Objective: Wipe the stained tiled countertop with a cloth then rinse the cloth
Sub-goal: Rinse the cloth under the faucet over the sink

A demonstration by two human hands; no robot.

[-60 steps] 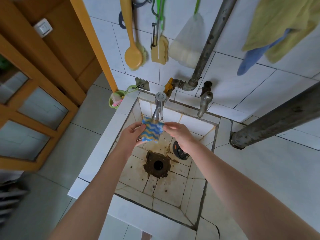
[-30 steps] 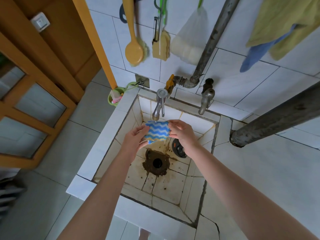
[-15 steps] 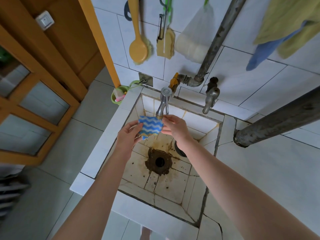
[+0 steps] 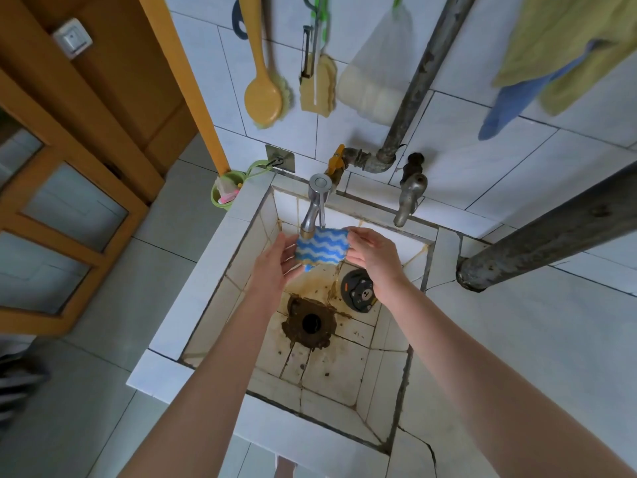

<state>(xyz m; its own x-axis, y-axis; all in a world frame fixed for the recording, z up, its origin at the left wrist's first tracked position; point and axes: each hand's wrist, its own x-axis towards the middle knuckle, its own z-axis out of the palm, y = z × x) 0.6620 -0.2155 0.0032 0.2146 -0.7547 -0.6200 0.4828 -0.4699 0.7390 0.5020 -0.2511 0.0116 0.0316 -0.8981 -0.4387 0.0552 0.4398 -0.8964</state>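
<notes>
A small cloth with blue and white wavy stripes is stretched flat between both hands, right under the spout of the chrome tap. My left hand pinches its left edge and my right hand pinches its right edge. Both hands hover over the stained tiled sink basin, above the rusty drain. The white tiled countertop lies to the right of the basin. I cannot tell whether water is running.
A second, older tap sits to the right. A round black stopper rests in the basin. A brush, sponges and towels hang on the wall. A thick pipe crosses at right. A green cup stands at the sink's left corner.
The cloth has been turned and spread between my hands, and both hands have stayed under the tap, shifting slightly. The camera view has drifted a little.
</notes>
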